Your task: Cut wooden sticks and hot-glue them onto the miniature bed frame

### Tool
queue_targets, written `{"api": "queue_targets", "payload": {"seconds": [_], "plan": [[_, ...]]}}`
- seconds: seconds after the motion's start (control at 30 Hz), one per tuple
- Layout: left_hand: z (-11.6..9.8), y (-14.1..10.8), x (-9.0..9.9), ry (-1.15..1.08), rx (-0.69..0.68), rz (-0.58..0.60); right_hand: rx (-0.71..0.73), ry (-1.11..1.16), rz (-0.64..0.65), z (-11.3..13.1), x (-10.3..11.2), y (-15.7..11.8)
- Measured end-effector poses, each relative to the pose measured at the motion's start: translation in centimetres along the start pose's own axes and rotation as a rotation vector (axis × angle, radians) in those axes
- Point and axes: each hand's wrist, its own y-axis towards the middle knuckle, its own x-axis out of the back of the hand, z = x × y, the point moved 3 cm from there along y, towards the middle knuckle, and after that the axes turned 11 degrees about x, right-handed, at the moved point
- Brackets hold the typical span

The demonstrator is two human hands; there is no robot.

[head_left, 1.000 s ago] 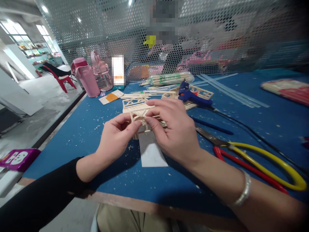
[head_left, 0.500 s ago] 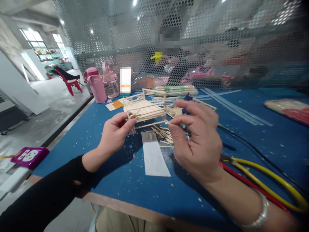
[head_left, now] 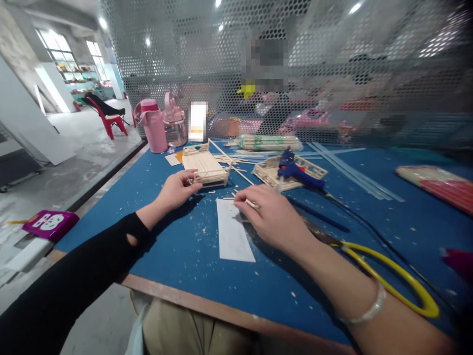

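A small bed-like model [head_left: 207, 166] made of thin wooden sticks stands on the blue tabletop, with a slatted deck and railed ends. My left hand [head_left: 177, 190] has its thumb and fingers around the near left corner of this model. Beside the top of a white paper strip [head_left: 233, 236], my right hand [head_left: 268, 209] is bent low, thumb and fingertips pinched together among short loose sticks [head_left: 234, 194]. Whatever lies between those fingertips is too small to make out. A second stick frame [head_left: 264, 170] sits behind the right hand, and a blue glue gun [head_left: 299, 172] rests on it.
Yellow-handled scissors [head_left: 391, 271] lie beside my right forearm, near a black cord [head_left: 364, 219]. Bagged sticks [head_left: 269, 142] and clear strips [head_left: 351, 167] lie toward the perforated screen [head_left: 185, 59]. A pink flask [head_left: 154, 129] stands at the back left.
The stick model has come down from mid-air onto the table, farther back. My right hand has left its near end and dropped to the loose sticks by the paper.
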Motion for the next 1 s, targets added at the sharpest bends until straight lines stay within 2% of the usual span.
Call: {"api": "queue_targets", "payload": {"seconds": [0.07,0.13,0.17,0.2,0.23,0.3,0.37,0.47,0.57,0.63,0.7,0.8,0.87,1.0], "plan": [[-0.4,-0.4,0.4,0.004,0.042,-0.046,-0.029,0.023,0.186,-0.2,-0.5,-0.1],[-1.3,-1.1,0.9,-0.014,0.052,-0.132,-0.029,0.033,0.259,-0.3,-0.7,-0.1],[-1.9,-1.7,1.2,-0.045,0.003,-0.23,-0.025,0.037,0.271,-0.2,-0.7,-0.1],[-2.6,-2.4,1.3,-0.08,-0.075,-0.28,-0.026,0.04,0.283,-0.1,-0.6,-0.1],[-3.3,-3.1,1.1,-0.101,-0.149,-0.281,-0.031,0.042,0.294,-0.1,-0.6,-0.2],[-4.3,-4.5,-0.1,-0.025,-0.237,-0.105,-0.044,0.039,0.307,0.0,-0.4,-0.2],[-4.8,-5.7,-1.6,0.178,-0.308,0.071,-0.037,0.034,0.292,0.3,-0.2,-0.2],[-4.6,-6.6,-3.1,0.296,-0.327,0.253,0.014,0.054,0.23,0.7,0.0,-0.1],[-4.5,-6.5,-3.4,0.27,-0.32,0.337,0.056,0.074,0.191,1.1,-0.2,-0.1],[-4.3,-6.4,-3.4,0.255,-0.265,0.358,0.057,0.092,0.169,1.0,0.0,-0.1],[-4.2,-6.3,-3.3,0.249,-0.18,0.369,-0.001,0.116,0.111,0.5,0.6,0.0],[-4.1,-6.5,-3.3,0.265,-0.091,0.401,-0.179,0.09,-0.009,-0.8,2.7,-0.4],[-4.3,-6.8,-3.4,0.292,-0.09,0.441,-0.299,0.009,0.054,-1.7,4.0,-1.4],[-4.4,-7.1,-3.7,0.313,-0.099,0.495,-0.557,-0.246,0.511,-3.2,5.6,-5.9]]}}
